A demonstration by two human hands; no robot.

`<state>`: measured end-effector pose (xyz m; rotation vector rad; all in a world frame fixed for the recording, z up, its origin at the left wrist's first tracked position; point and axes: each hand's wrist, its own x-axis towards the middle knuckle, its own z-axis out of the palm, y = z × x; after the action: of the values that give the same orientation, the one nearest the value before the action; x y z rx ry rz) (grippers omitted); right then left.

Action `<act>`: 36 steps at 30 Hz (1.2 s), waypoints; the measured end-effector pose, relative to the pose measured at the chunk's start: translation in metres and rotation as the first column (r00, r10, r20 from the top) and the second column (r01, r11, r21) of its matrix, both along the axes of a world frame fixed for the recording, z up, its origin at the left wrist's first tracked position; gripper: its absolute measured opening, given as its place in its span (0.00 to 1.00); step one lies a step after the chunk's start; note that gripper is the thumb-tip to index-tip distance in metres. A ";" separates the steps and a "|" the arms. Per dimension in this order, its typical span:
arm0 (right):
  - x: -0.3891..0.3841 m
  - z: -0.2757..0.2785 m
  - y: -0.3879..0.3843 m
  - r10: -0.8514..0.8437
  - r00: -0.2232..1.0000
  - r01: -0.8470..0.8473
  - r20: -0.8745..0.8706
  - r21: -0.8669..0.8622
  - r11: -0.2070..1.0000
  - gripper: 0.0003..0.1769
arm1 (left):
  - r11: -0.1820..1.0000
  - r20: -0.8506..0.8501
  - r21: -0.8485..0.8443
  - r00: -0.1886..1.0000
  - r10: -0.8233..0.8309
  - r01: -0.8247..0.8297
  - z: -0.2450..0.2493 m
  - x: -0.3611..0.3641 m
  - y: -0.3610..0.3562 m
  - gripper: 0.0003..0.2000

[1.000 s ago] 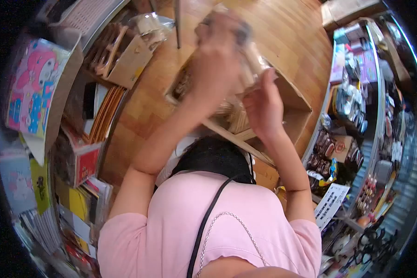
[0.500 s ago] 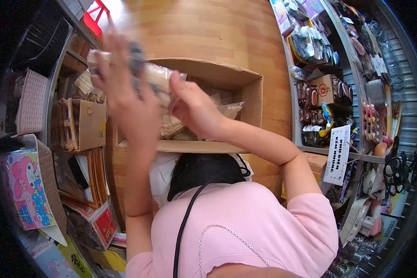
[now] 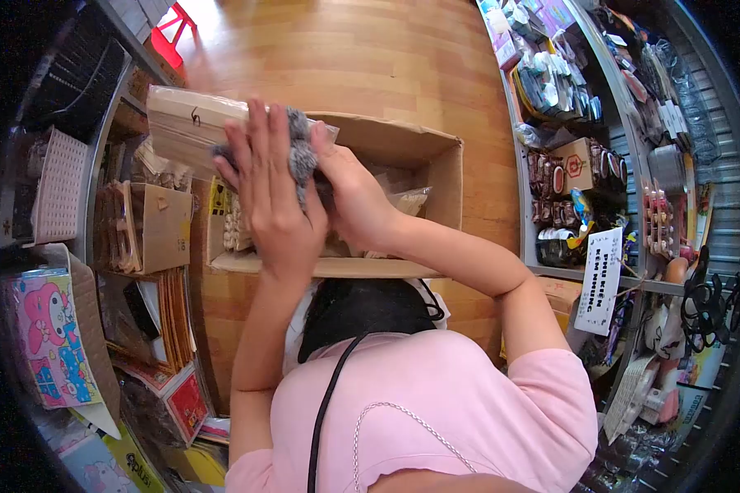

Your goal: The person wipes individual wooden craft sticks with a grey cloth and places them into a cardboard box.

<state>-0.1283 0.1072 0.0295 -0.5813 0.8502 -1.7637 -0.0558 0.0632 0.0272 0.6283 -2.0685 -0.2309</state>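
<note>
My right hand [image 3: 353,197] grips the near right end of a clear plastic packet of flat wooden sticks [image 3: 185,123], thumb on top. The packet is tilted above the open cardboard box [image 3: 395,267], with a small dark mark on its upper face. My left hand [image 3: 275,197] lies over the packet with fingers straight. Beneath its palm a fluffy grey cloth [image 3: 302,152] is pressed against the plastic, showing between thumb and fingers. More bagged pale wooden pieces [image 3: 407,201] lie inside the box, partly hidden by my hands.
Shelves with packaged goods [image 3: 555,82] run along the right, a white sign [image 3: 600,279] hanging from them. On the left are a small carton of wooden pieces [image 3: 160,226], wooden frames [image 3: 177,320] and a pink basket [image 3: 62,185]. A red stool [image 3: 168,37] stands at the far left.
My left hand has moved right and down along the packet with the grey cloth, toward my right hand. The packet's left end is now uncovered and its top face shows more.
</note>
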 end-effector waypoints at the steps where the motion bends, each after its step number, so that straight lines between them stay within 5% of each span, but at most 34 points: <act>1: 0.000 -0.003 -0.001 -0.003 0.999 0.003 -0.035 0.003 1.000 0.31 | 1.000 -0.004 -0.003 1.000 0.005 -0.005 0.003 0.001 -0.008 0.25; 5: 0.004 -0.011 0.011 0.106 0.991 -0.094 -0.087 0.129 0.987 0.29 | 0.994 -0.205 0.012 0.973 0.111 -0.111 0.014 0.002 -0.053 0.19; 7: 0.009 -0.011 0.016 0.107 0.987 -0.092 -0.118 0.129 0.987 0.28 | 0.843 -0.225 0.538 0.967 0.120 0.021 0.007 0.010 -0.073 0.19; 15: 0.004 0.005 0.025 0.223 0.922 -0.201 -0.316 0.100 0.974 0.30 | 0.734 -0.278 0.677 0.941 0.192 0.050 0.001 0.030 -0.104 0.19; 18: -0.012 -0.005 0.023 0.318 0.863 -0.276 -0.392 0.160 0.948 0.29 | 0.477 -0.530 0.804 0.792 0.304 0.355 0.011 0.033 -0.099 0.20; 24: -0.012 -0.001 0.014 0.218 0.965 -0.195 -0.147 0.154 0.969 0.27 | 0.646 -0.314 0.751 0.933 0.175 0.132 0.015 0.065 -0.096 0.34; 31: -0.015 -0.005 0.011 0.213 0.969 -0.237 0.128 0.219 0.947 0.24 | 0.682 -0.391 0.718 0.890 0.234 0.136 0.013 0.067 -0.096 0.28; 35: -0.016 0.000 0.010 0.158 0.987 -0.156 0.016 0.313 0.937 0.24 | 0.786 -0.326 0.570 0.944 -0.050 0.239 -0.012 0.091 -0.106 0.23; 36: -0.020 0.003 0.010 0.142 0.989 -0.141 0.026 0.398 0.907 0.24 | 0.903 -0.113 0.388 0.982 -0.154 0.186 -0.004 0.099 -0.108 0.22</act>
<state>-0.1486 0.1167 0.0329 -0.3639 1.1069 -1.4034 0.0432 -0.0451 0.0237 0.6655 -2.0125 -0.7822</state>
